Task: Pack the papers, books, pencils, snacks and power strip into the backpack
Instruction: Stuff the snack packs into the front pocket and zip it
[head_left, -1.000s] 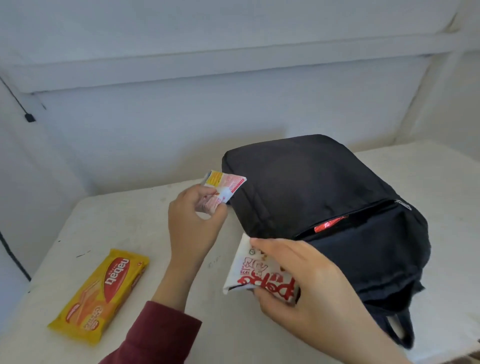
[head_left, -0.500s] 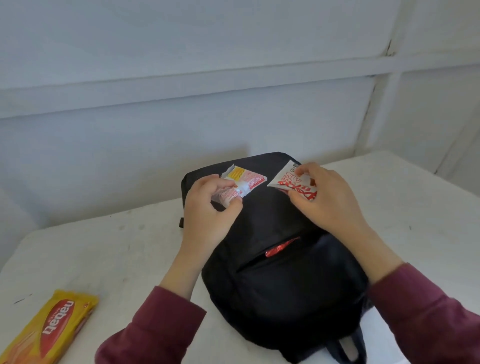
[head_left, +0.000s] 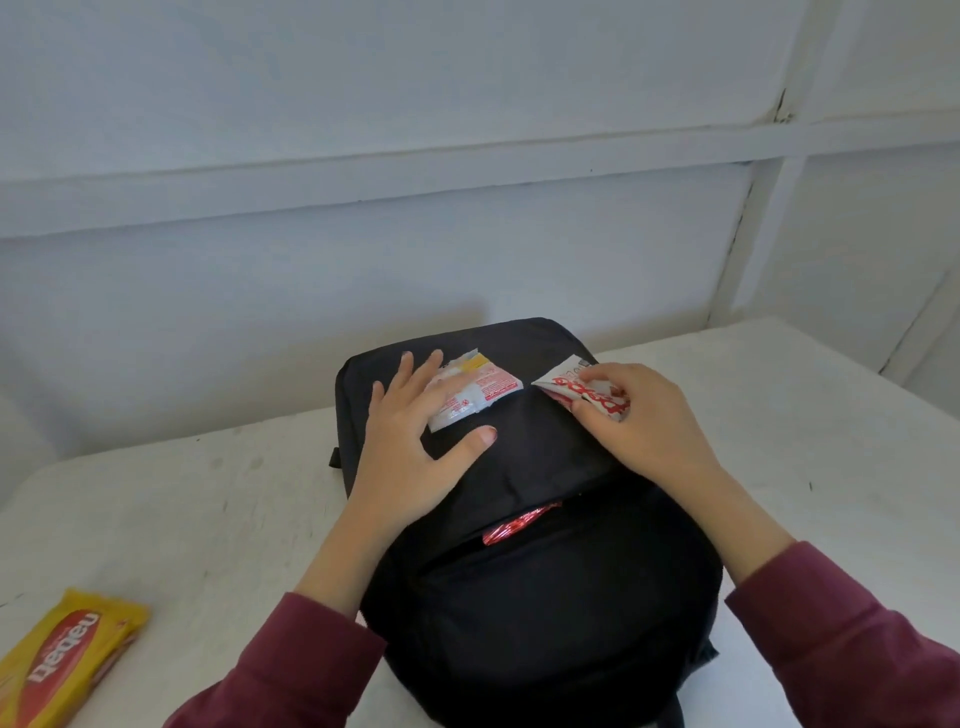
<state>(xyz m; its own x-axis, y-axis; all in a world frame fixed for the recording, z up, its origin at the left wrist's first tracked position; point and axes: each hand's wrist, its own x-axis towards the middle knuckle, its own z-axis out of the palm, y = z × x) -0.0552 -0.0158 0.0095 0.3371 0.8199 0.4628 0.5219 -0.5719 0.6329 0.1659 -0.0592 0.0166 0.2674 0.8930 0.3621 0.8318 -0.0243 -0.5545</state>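
Left hand (head_left: 415, 452) now flat on sachet (head_left: 480, 391), right hand (head_left: 644, 415) pinching packet (head_left: 563, 385), Nabati pack (head_left: 62, 660)

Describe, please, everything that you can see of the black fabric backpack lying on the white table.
The black fabric backpack lies flat on the white table, its soft matte cloth slightly creased. A front pocket gapes partly open, with a shiny red wrapper peeking out. A small tab juts from its left edge. The left hand presses a white and red sachet flat on its upper panel; the right hand pinches a white packet with red lettering resting there too.
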